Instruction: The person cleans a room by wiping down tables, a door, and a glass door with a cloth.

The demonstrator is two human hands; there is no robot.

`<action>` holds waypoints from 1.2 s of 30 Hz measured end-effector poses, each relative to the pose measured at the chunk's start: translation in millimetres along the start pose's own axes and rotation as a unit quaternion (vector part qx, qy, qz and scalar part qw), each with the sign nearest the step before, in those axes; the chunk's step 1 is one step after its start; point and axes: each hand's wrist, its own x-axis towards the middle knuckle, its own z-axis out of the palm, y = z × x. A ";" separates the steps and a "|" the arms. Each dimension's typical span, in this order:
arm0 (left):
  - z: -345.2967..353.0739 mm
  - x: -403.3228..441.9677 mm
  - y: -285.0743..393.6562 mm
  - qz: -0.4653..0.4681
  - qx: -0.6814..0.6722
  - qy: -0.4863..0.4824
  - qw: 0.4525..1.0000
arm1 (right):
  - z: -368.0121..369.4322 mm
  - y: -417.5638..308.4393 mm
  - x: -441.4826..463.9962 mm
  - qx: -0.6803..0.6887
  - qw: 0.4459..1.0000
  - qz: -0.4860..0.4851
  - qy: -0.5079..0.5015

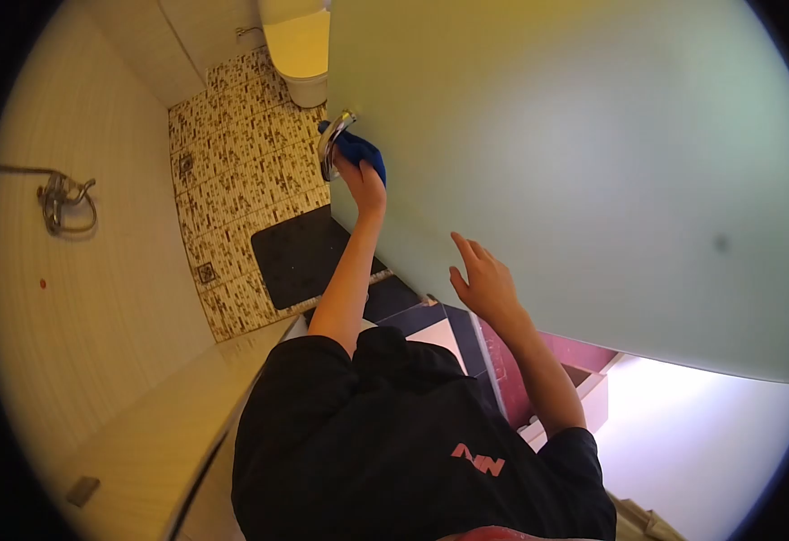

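Observation:
My left hand [366,189] is closed on a dark blue cloth [363,151], pressing it around the curved chrome door handle [327,155]. The handle sits near the left edge of a frosted glass door [547,162]. Some of the cloth shows on the far side of the handle, and my fingers are partly hidden by cloth and metal. My right hand [487,281] holds nothing. Its fingers are apart, in front of the lower part of the glass; whether they touch it I cannot tell.
Beyond the door edge, a black mat [300,257] lies on the mosaic tile floor [232,180]. A toilet [300,54] stands at the back. A chrome shower mixer [65,198] is fixed to the left wall. A pink box-like drawer [583,392] is below my right forearm.

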 end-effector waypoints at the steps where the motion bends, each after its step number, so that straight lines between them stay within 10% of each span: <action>1: -3.2 -4.2 -2.7 -0.004 0.002 -0.010 1.000 | 1.4 -6.7 9.5 0.052 0.996 0.061 -0.035; 9: -35.7 -97.9 36.9 0.291 0.177 -0.317 0.885 | 9.9 5.7 -10.3 0.117 0.968 0.146 0.170; 15: -23.5 -11.8 -28.9 -0.020 0.034 -0.087 0.995 | 4.1 21.7 -68.6 0.141 0.914 0.265 0.273; 22: -12.4 -123.7 22.0 -0.052 0.029 -0.153 0.986 | -25.1 42.6 -119.9 0.038 0.907 0.187 0.375; 25: -18.1 -185.7 39.2 -0.118 0.058 -0.266 0.955 | -37.1 42.7 -134.4 -0.009 0.901 0.171 0.398; 27: -9.8 -210.1 43.0 -0.414 -0.063 -0.222 0.880 | -42.0 47.5 -148.4 0.007 0.902 0.161 0.400; 36: 35.8 -311.0 71.2 -0.664 -0.145 -0.226 0.698 | -30.9 93.9 -237.8 0.016 0.869 0.151 0.470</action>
